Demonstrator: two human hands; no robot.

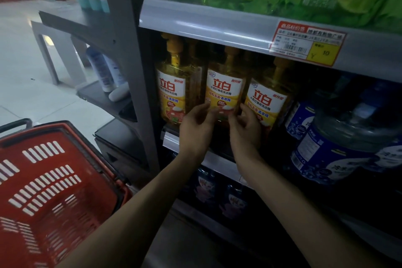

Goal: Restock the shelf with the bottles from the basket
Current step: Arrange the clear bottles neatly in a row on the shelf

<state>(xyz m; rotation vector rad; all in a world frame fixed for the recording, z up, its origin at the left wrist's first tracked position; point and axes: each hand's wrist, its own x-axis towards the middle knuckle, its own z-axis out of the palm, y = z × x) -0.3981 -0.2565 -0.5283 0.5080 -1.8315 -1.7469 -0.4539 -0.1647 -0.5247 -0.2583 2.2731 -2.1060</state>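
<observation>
Shelf (171,140) edge: left hand (196,125), right hand (245,128) grip bottle (224,87).

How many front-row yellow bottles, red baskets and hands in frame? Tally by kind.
Yellow bottles, front row: 3 (left bottle, middle bottle, right bottle); any behind them are too hidden to count
Red basket: 1
Hands: 2 (left hand, right hand), both at the base of the middle bottle
Total: 6
</observation>
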